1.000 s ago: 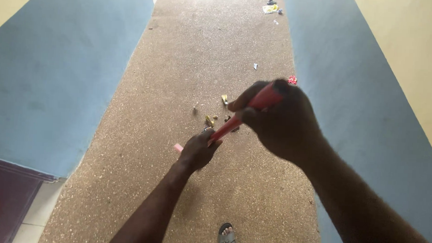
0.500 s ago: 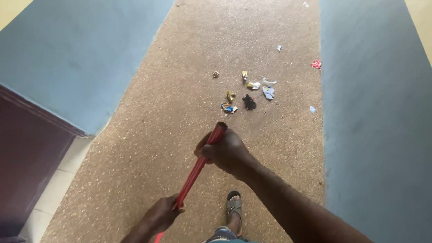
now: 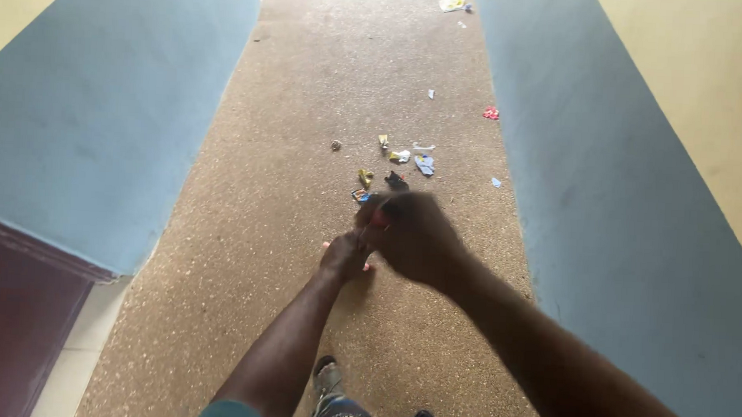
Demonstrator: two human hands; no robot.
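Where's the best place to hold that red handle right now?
Grip the red handle near its top end, where the right hand closes over it from above, with the left hand lower, wrapping from the left. The handle points almost straight away from the camera, so little of it shows.

A narrow corridor inside a building, seen from above

A speckled brown terrazzo floor (image 3: 307, 147) is running straight ahead between two close walls (image 3: 100, 105), each painted blue-grey below and cream above. A dark maroon door (image 3: 7, 326) is showing at the lower left, with a strip of pale tiles (image 3: 68, 370) lying at its foot. Scraps of litter (image 3: 398, 160) are lying scattered along the middle of the floor, with more sitting at the far end.
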